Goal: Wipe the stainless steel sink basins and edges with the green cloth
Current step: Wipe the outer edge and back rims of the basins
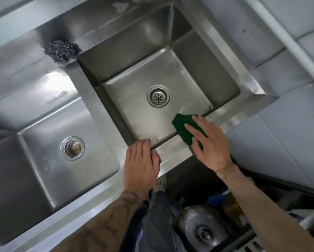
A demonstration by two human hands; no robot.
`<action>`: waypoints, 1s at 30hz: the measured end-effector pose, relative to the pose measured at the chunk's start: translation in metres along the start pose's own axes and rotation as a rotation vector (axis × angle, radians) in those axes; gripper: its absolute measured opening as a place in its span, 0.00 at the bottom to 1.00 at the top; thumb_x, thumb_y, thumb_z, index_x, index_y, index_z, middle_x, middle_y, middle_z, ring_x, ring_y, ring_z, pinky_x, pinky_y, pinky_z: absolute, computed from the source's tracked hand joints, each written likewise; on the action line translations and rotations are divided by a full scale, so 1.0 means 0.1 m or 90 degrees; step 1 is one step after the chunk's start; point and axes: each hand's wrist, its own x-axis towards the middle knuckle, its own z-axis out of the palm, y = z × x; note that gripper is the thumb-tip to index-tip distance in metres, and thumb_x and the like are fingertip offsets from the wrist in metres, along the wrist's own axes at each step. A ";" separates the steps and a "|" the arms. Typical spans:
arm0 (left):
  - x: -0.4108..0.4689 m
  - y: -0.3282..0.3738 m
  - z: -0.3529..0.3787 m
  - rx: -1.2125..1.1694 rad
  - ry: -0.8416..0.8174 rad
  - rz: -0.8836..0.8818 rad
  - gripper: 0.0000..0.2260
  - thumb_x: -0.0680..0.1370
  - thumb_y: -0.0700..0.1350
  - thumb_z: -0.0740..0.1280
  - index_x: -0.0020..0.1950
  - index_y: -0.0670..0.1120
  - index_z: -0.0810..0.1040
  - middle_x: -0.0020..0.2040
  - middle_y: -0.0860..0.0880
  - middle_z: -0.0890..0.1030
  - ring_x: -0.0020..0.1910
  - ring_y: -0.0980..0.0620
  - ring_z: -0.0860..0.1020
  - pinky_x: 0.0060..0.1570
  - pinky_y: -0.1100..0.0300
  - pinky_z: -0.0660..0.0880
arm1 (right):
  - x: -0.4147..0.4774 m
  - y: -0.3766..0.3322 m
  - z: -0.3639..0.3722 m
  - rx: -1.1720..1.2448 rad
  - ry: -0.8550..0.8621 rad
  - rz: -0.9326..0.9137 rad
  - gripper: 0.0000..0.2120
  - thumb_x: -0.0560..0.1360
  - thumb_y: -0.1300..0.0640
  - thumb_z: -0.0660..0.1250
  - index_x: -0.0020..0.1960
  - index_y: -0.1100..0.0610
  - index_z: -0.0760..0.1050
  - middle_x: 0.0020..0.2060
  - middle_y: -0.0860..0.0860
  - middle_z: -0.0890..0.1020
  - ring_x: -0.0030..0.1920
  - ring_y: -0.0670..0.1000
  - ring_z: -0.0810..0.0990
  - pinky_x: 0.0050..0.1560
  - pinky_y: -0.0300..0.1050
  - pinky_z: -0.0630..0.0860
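A stainless steel double sink fills the head view. The right basin [180, 82] has an open round drain [158, 96]; the left basin [34, 142] has a plugged drain [72, 147]. My right hand [210, 142] lies flat with straight fingers on the green cloth [182, 129], pressing it onto the front rim [176, 151] of the right basin, the cloth hanging partly over the inner edge. My left hand [141, 164] rests palm down on the front rim at the near corner of the right basin, fingers straight, holding nothing.
A steel wool scrubber [61, 50] sits on the back ledge between the basins. Grey tiled wall [280, 33] and a white pipe [287, 39] run along the right. Below the sink edge are a metal pot lid [201, 230], clutter and my foot [160, 184].
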 end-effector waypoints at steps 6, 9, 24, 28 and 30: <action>0.00 0.03 0.00 -0.023 -0.012 -0.039 0.18 0.85 0.49 0.54 0.67 0.41 0.76 0.62 0.43 0.80 0.62 0.43 0.77 0.68 0.45 0.73 | -0.05 -0.22 0.10 0.000 0.085 0.123 0.20 0.82 0.56 0.62 0.72 0.56 0.78 0.75 0.58 0.74 0.77 0.58 0.71 0.78 0.56 0.65; -0.01 0.01 0.00 0.019 -0.016 -0.011 0.16 0.85 0.46 0.54 0.66 0.42 0.76 0.62 0.44 0.80 0.62 0.44 0.76 0.68 0.48 0.72 | -0.25 -0.78 0.33 0.071 0.030 0.053 0.20 0.82 0.55 0.63 0.73 0.54 0.77 0.76 0.57 0.73 0.77 0.57 0.70 0.78 0.56 0.65; 0.01 0.02 0.05 0.024 0.017 -0.007 0.12 0.84 0.43 0.59 0.62 0.41 0.77 0.58 0.43 0.80 0.58 0.42 0.77 0.64 0.47 0.73 | -0.19 -0.65 0.31 0.071 0.075 0.126 0.20 0.81 0.55 0.62 0.72 0.55 0.77 0.76 0.58 0.73 0.76 0.59 0.70 0.76 0.61 0.67; 0.01 -0.03 0.06 0.053 -0.006 0.035 0.14 0.84 0.42 0.59 0.65 0.39 0.77 0.61 0.42 0.79 0.60 0.42 0.77 0.67 0.48 0.72 | -0.36 -1.03 0.45 0.083 0.012 0.020 0.19 0.86 0.51 0.57 0.73 0.53 0.76 0.75 0.57 0.74 0.76 0.57 0.72 0.77 0.56 0.67; 0.03 -0.01 0.04 0.022 0.002 0.017 0.15 0.85 0.43 0.56 0.66 0.40 0.77 0.63 0.43 0.79 0.62 0.43 0.77 0.67 0.48 0.72 | -0.29 -0.84 0.38 0.039 -0.006 -0.010 0.19 0.84 0.53 0.60 0.72 0.53 0.77 0.75 0.57 0.74 0.75 0.57 0.74 0.74 0.57 0.71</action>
